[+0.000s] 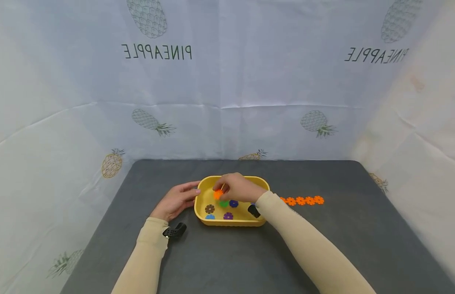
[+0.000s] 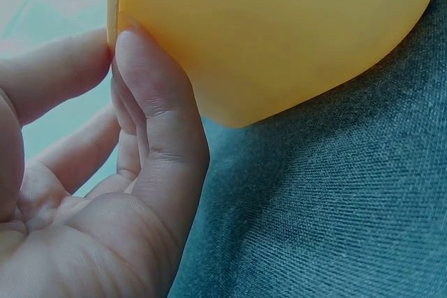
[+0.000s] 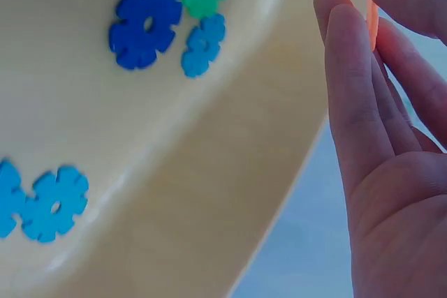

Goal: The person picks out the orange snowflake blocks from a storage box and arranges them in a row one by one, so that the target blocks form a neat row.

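Observation:
A yellow plastic tray point(image 1: 231, 223) stands on the dark table with flower-shaped interlocking discs inside. At its left end my left hand point(image 1: 176, 200) grips the wall, thumb and fingers on either side of the rim point(image 2: 116, 5). Above the tray's left half, my right hand point(image 1: 240, 188) pinches an orange flower disc point(image 1: 218, 194) between thumb and fingers; the right wrist view shows this disc point(image 3: 373, 26) edge-on. Below it lie green point(image 1: 224, 203), dark blue point(image 1: 233, 203), brown point(image 1: 209, 209), purple point(image 1: 228, 216) and light blue point(image 1: 210, 217) discs. The right forearm hides part of the tray.
Right of the tray, a row of several orange flower discs point(image 1: 300, 201) lies on the dark table point(image 1: 227, 257), its left end behind the right sleeve. A white pineapple-print curtain point(image 1: 227, 81) hangs behind the table and along its sides.

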The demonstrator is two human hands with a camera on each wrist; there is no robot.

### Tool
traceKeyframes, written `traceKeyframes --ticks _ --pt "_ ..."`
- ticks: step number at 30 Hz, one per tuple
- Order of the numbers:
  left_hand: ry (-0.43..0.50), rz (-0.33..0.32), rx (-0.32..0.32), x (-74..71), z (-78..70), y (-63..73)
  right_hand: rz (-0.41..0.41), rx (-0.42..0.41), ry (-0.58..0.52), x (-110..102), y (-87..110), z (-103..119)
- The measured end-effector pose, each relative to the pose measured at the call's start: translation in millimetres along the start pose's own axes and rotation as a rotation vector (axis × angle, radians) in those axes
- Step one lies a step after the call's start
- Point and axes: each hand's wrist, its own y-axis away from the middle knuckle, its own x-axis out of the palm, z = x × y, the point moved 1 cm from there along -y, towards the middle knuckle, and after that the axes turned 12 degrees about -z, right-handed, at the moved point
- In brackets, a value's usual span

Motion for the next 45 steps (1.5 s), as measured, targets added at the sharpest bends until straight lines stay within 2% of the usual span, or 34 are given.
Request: traceKeyframes --ticks 7,12,19,23,28,33,38,45 --pt "0.001 0.002 0.008 -2.2 -0.2 0.9 -0.117 0.076 -0.021 -28 23.2 -8" --pt "-0.009 -0.011 -0.003 -1.7 0.3 1.6 -0.243 0.144 -0.041 -52 53.2 -26" --pt "-0.011 -0.011 -0.011 1.5 -0.6 1.1 -0.426 0.260 -0.001 -85 110.0 -67" --pt "-0.023 -0.014 -0.008 0.2 -0.6 2.7 -0.486 0.326 0.038 -96 143.7 -100" --pt "-0.029 -0.018 -0.010 0.9 0.1 2.7 -0.534 0.390 0.074 -108 184.0 -136" --pt "-0.023 -0.007 -0.009 3.4 0.2 1.2 -0.563 0.451 0.117 -119 214.5 -161" --pt "-0.032 -0.012 -0.007 3.6 -1.5 2.0 -0.571 0.493 0.170 -124 228.1 -177" --pt "-0.040 -0.013 -0.007 2.9 -2.0 2.7 -0.523 0.541 0.181 -121 234.3 -193"
